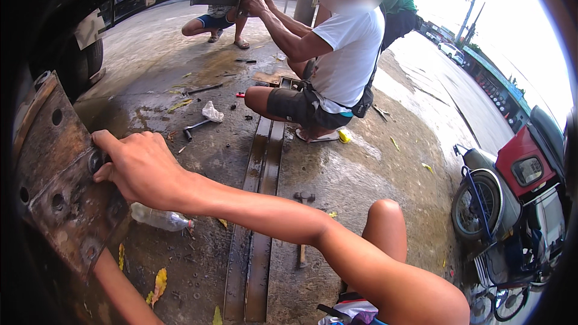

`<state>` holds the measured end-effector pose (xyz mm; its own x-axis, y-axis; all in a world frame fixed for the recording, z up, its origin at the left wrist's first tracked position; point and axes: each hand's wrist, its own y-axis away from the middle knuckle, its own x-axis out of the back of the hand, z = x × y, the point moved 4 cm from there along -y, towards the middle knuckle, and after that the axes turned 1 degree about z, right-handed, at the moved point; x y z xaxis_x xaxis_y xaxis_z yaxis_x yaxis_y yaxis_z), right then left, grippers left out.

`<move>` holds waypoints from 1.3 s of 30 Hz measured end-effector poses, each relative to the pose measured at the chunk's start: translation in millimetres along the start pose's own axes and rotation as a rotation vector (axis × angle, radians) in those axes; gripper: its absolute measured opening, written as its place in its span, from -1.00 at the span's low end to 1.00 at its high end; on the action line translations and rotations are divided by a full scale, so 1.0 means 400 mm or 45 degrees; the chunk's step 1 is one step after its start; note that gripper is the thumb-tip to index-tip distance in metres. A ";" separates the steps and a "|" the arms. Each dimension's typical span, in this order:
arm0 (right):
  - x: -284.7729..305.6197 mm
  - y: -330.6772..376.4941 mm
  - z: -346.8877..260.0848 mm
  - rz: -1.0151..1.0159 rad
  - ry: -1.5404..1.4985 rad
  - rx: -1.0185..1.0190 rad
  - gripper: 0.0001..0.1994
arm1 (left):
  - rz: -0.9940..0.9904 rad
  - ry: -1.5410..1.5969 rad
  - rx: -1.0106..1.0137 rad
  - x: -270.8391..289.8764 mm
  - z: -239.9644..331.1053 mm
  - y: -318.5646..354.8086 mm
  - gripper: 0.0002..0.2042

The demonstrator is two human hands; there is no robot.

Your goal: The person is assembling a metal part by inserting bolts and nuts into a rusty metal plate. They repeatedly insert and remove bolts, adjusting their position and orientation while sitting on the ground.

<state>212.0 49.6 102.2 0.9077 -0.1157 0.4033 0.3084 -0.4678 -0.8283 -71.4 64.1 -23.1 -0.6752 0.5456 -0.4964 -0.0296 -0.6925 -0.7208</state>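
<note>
One rusty steel plate [42,159], and at its right edge one right hand [144,165] of mine on one dark round piece [95,160]; two forearms [259,207] of mine. The concrete ground [385,162] bears two long metal bars [259,259] side by side, one clear bottle [159,218], and one crumpled white wad [212,112] with one wrench [197,125] beside it. Also counted: three other people [349,54] and, toward the ground's right edge, one red motor tricycle [521,162].

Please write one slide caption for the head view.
The right hand grips a dark round piece at a rusty metal plate; a co-worker squats beyond.
</note>
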 end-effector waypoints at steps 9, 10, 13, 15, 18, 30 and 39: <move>-0.001 0.002 0.004 0.037 0.010 0.022 -0.60 | -0.017 0.028 -0.010 0.001 0.000 0.003 -0.41; -0.001 0.002 0.003 0.043 0.005 0.030 -0.59 | -0.015 0.024 -0.010 0.001 0.001 0.004 -0.41; -0.003 0.000 0.001 -0.005 0.022 0.004 -0.58 | -0.016 0.020 -0.013 -0.007 -0.002 0.008 -0.41; -0.003 0.000 -0.002 0.001 0.012 0.024 -0.58 | -0.019 0.015 -0.011 -0.015 0.000 0.010 -0.41; 0.004 0.003 0.009 -0.010 0.023 0.036 -0.57 | -0.039 0.050 -0.009 -0.034 -0.031 0.007 -0.41; 0.000 0.002 0.005 -0.021 0.018 0.049 -0.58 | -0.132 0.104 -0.041 -0.084 -0.079 -0.012 -0.40; 0.001 0.000 0.001 -0.041 0.008 0.051 -0.58 | -0.063 0.029 -0.093 -0.163 -0.082 -0.019 -0.39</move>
<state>212.6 50.1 102.1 0.8954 -0.1071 0.4322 0.3483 -0.4362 -0.8297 -3.0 49.2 -1.0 -0.6576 0.5891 -0.4697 -0.0082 -0.6290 -0.7774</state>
